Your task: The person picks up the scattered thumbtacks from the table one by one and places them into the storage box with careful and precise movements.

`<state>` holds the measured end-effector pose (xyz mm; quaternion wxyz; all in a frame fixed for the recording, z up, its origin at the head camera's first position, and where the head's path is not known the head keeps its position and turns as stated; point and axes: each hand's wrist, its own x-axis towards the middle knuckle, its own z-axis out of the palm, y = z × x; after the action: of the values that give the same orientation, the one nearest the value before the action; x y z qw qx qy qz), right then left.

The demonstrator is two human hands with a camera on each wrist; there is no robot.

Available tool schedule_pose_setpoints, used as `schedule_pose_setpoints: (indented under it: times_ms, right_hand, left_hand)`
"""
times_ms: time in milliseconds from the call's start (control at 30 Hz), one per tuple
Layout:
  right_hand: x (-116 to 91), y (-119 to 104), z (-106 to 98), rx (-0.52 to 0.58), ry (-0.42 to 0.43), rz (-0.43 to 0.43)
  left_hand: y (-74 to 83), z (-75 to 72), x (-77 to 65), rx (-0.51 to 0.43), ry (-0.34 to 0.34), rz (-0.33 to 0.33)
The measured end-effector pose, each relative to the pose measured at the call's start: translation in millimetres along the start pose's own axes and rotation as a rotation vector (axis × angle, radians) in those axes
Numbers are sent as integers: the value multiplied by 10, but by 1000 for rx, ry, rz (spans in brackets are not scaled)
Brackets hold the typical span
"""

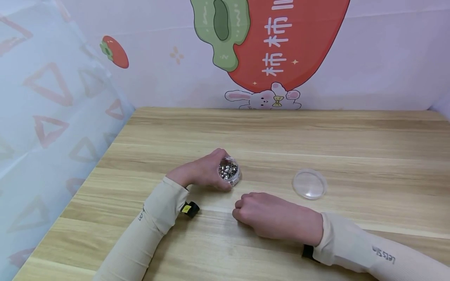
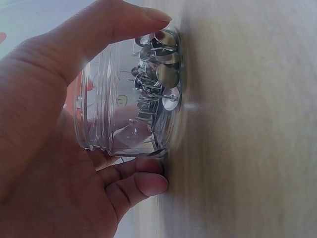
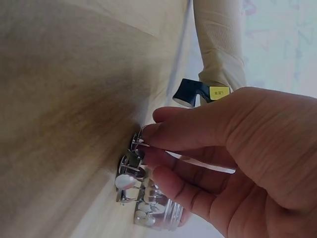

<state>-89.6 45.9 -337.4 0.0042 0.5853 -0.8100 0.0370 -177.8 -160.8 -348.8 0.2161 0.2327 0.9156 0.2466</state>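
A small clear plastic jar (image 1: 238, 179) stands on the wooden table in the head view, its mouth uncovered and silver thumbtacks (image 1: 227, 171) inside. My left hand (image 1: 202, 171) grips the jar from the left, thumb on one side and fingers round the other. Nearer the front edge is my right hand (image 1: 270, 214), its fingers curled down at the tabletop. The right wrist view shows a small heap of loose thumbtacks (image 3: 127, 181) under those fingertips, hidden in the head view. Thumb and fingers pinch at a thumbtack (image 3: 141, 141) at the upper end of this heap.
A round clear lid (image 1: 310, 184) lies on the table (image 1: 351, 148) to the right of the jar. Behind the table hangs a printed cloth (image 1: 158, 78), and another cloth (image 1: 52, 117) borders it on the left. Each wrist carries a black camera.
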Motion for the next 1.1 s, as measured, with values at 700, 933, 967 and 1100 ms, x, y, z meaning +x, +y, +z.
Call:
schedule_pose_setpoints:
  times_ms: [700,933,967,1100]
  right_hand:
    - [46,25,-79,-23,35,16]
    - [304,297,-329,139,186,83]
    - [349,334,-355,146,217,79]
    - [465,460,-384,173,299,88]
  left_hand:
    - [7,-12,-7,-13,-3,-12]
    - [-7,-28,-8,-52,-15,18]
    - [-5,-26,-7,-48,-19,22]
    - [4,-14,11,-10,-21,109]
